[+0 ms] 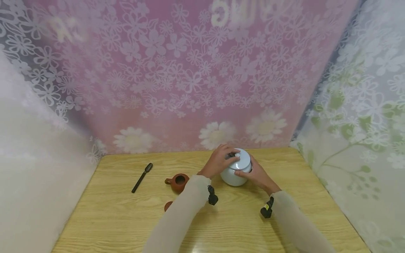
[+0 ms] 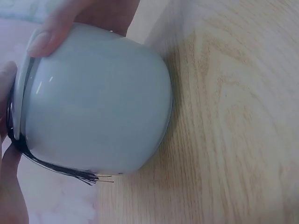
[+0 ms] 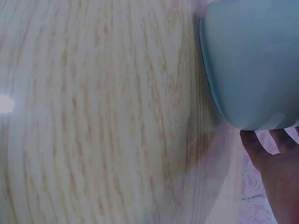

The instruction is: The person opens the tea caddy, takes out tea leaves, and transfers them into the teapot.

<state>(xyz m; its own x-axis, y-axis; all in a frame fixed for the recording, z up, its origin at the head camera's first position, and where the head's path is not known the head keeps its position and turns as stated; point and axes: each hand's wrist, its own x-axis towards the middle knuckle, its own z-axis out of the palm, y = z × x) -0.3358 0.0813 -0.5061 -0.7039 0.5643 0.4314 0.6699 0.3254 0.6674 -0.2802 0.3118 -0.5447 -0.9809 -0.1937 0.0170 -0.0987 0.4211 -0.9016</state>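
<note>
Jar: one white jar (image 1: 232,179) is standing upright on the one wooden table (image 1: 107,221), at about two o'clock from its middle.
Lid: one white lid (image 1: 244,161) is sitting on top of the jar.
Left hand: one, at ten o'clock of the jar – its thumb and finger are pinching the lid's knob.
Right hand (image 1: 258,175): one, at three o'clock, and it is clasping the jar's side, thumb in front.
Tassel: one bundle of black strands (image 2: 70,172) is hanging from the lid's edge (only the left wrist view is showing it clearly).
Teapot: one reddish-brown teapot (image 1: 176,184) is resting at nine o'clock from the jar.
Spoon: one dark spoon-like tool (image 1: 142,178) is lying farther out at nine, its broad end pointing to one o'clock.
Disc: one reddish round piece (image 1: 168,205) is showing at eight – partly behind a sleeve (image 1: 180,214).
</note>
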